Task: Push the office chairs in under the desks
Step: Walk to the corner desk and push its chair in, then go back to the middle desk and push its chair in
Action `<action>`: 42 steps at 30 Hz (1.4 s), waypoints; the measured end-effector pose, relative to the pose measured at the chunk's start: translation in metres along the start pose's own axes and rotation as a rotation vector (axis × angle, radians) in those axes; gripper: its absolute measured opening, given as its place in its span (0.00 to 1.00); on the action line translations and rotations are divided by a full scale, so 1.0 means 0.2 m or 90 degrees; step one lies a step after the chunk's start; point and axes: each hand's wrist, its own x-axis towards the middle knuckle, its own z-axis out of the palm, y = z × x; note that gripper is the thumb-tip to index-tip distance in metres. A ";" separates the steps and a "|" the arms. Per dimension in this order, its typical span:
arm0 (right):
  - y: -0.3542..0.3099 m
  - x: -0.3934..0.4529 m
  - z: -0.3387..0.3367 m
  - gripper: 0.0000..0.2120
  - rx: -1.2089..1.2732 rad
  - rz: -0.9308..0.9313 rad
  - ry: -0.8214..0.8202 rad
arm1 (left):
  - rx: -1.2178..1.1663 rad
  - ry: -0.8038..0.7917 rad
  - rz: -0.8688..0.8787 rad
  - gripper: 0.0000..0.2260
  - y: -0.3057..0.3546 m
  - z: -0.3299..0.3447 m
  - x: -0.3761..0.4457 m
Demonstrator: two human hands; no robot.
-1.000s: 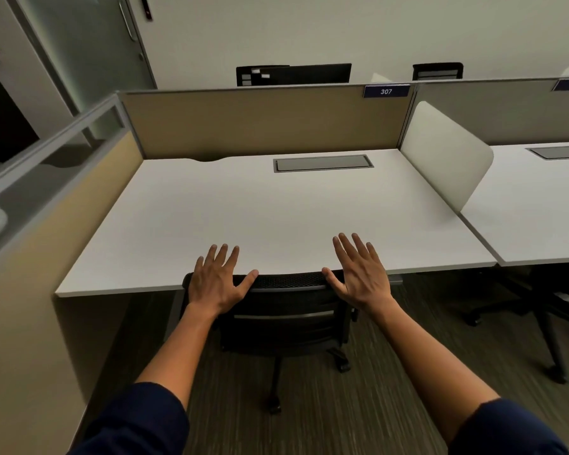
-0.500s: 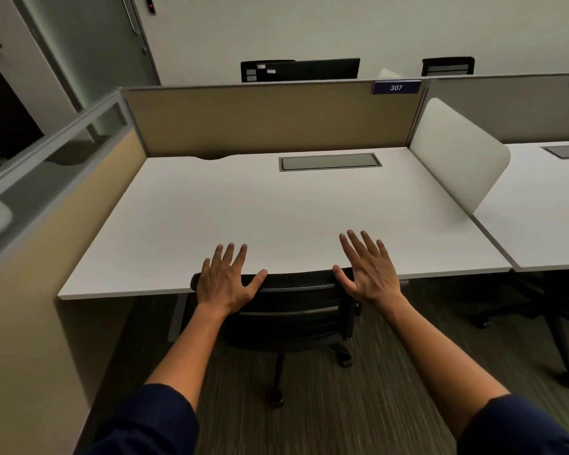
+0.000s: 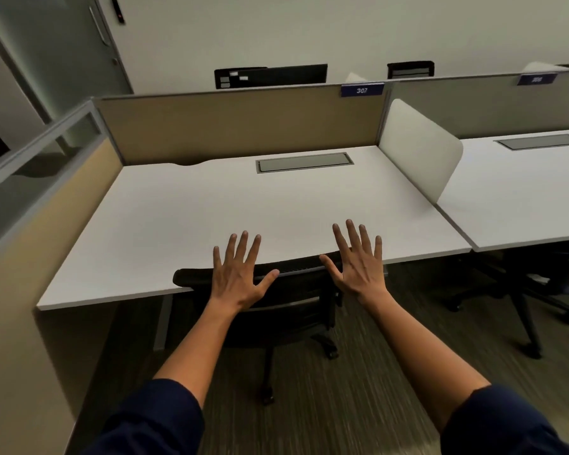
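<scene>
A black mesh office chair stands at the front edge of the white desk, its seat hidden under the desktop and its back top level with the desk edge. My left hand is in front of the chair's back, fingers spread, holding nothing. My right hand is over the back's right end, fingers spread too. I cannot tell whether the palms touch the chair. A second dark chair sits under the neighbouring desk on the right, mostly hidden.
Tan partition panels close the desk at the back and left. A white divider separates the two desks. A grey cable hatch lies in the desktop. Carpet floor spreads below. A door stands at far left.
Both hands have lifted a little with fingers spread wider. The view has shifted so the chair and desk sit further right. The chair back looks slightly turned.
</scene>
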 end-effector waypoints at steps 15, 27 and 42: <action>0.91 -0.70 -0.30 0.43 -0.075 0.258 0.055 | -0.048 -0.041 0.299 0.42 1.25 0.17 0.09; 2.09 -1.30 -0.54 0.41 -0.092 0.409 0.100 | -0.040 -0.081 0.472 0.38 2.67 0.35 0.08; 3.39 -1.69 -0.80 0.40 -0.095 0.497 0.154 | -0.032 -0.061 0.588 0.40 4.14 0.52 0.20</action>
